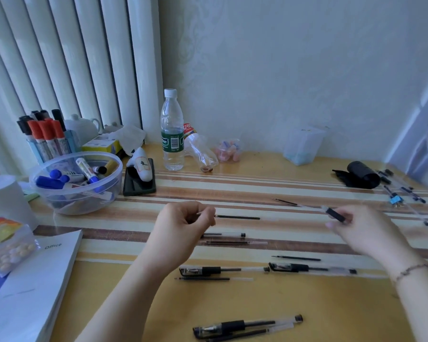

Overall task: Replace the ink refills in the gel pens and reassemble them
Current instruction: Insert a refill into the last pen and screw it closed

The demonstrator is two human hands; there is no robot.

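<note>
Refill (237, 217) is what I'm pinching in my left hand (181, 225), its grip narrow on the tip end while the dark tube is sticking out rightward above the bench (269, 183). My right hand (366, 228), blurred, is gripping a clear pen barrel (331, 213) by its black grip section. Capped gel pens (223, 270) are lying nearer me beside loose refills.
</note>
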